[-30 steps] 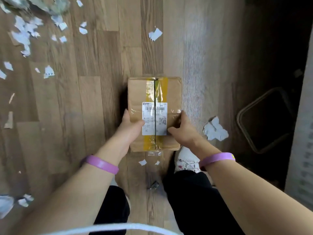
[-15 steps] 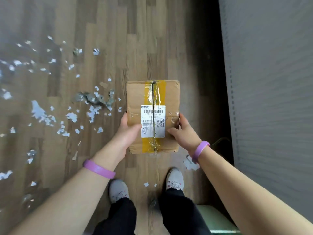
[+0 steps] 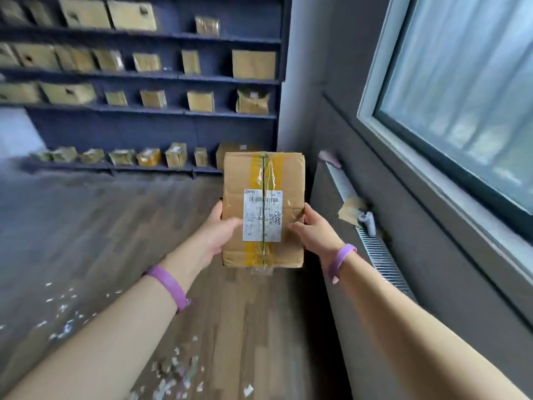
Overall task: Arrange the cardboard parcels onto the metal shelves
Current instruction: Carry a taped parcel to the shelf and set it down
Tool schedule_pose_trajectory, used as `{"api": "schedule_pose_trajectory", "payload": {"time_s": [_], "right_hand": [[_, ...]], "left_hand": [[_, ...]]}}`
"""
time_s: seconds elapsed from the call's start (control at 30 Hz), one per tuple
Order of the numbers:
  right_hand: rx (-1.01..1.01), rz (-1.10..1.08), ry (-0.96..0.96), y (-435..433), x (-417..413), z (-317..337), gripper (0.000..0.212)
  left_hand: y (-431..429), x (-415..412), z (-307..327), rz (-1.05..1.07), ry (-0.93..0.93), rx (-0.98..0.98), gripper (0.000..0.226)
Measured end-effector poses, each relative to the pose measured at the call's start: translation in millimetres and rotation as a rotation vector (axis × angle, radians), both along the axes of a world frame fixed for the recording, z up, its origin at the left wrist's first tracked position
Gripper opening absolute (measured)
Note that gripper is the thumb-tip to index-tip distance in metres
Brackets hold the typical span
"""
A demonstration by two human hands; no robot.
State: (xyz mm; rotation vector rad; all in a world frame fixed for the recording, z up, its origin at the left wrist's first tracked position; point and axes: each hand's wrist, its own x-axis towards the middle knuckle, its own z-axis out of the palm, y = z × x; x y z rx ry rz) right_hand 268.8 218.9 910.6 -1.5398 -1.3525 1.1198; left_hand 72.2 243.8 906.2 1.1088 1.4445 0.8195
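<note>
I hold a brown cardboard parcel (image 3: 264, 180) at chest height in front of me, sealed with yellow and clear tape and carrying a white barcode label. My left hand (image 3: 220, 230) grips its left side, thumb on the top face. My right hand (image 3: 313, 230) grips its right side. Both wrists wear purple bands. Ahead stand dark metal shelves (image 3: 178, 112) across the far wall, with several cardboard parcels on every level.
A grey wall with a radiator (image 3: 372, 243) and a large window (image 3: 461, 90) runs along my right. A torn cardboard scrap and a white object lie on the radiator. Paper scraps (image 3: 173, 376) litter the wooden floor at the lower left.
My view has swung up from the floor and my feet to the shelves and window. The parcel stays held in both hands at the same place in front of me.
</note>
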Motion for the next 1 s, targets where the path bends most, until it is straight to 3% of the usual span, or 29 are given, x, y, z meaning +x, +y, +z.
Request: {"api": "schedule_pose_trajectory", "payload": {"time_s": [0.13, 0.27, 0.57, 1.0], "right_hand": [[0.214, -0.008, 0.009, -1.2, 12.5, 81.1, 0.04], [0.34, 0.002, 0.023, -4.9, 16.5, 113.0, 0.043], [0.339, 0.001, -0.015, 68.8, 4.4, 131.5, 0.042], [0.382, -0.07, -0.055, 270.1, -56.8, 152.4, 0.04]], "left_hand": [[3.4, 12.8, 81.9, 0.064, -0.033, 0.213, 0.069], [3.9, 18.4, 110.8, 0.13, -0.051, 0.368, 0.083], [72.1, -3.9, 131.3, -0.001, -0.073, 0.349, 0.077], [280.8, -60.4, 145.1, -0.033, -0.153, 0.374, 0.074]]}}
